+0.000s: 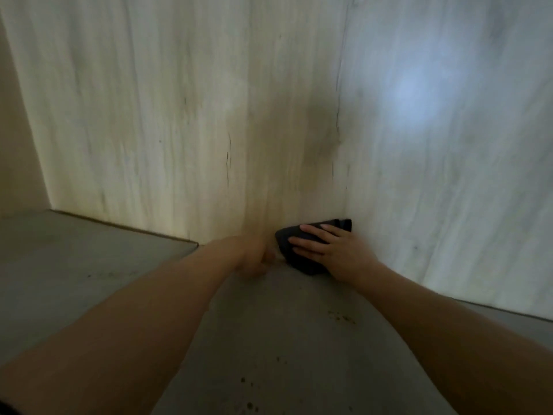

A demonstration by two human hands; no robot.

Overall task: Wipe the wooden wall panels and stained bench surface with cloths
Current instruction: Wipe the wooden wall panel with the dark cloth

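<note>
Pale wooden wall panels (185, 115) meet in a corner straight ahead, above a grey bench surface (89, 265). A dark folded cloth (302, 247) lies in that corner where wall meets bench. My right hand (332, 248) presses flat on the cloth with straight fingers. My left hand (254, 256) is blurred, just left of the cloth, fingers curled at the base of the wall; whether it holds anything cannot be made out. Brown stain specks (341, 317) dot the bench between my forearms.
A bluish light patch (410, 94) shines on the right panel. A seam (196, 242) splits the bench at the left. More dark specks (251, 381) lie on the bench near me.
</note>
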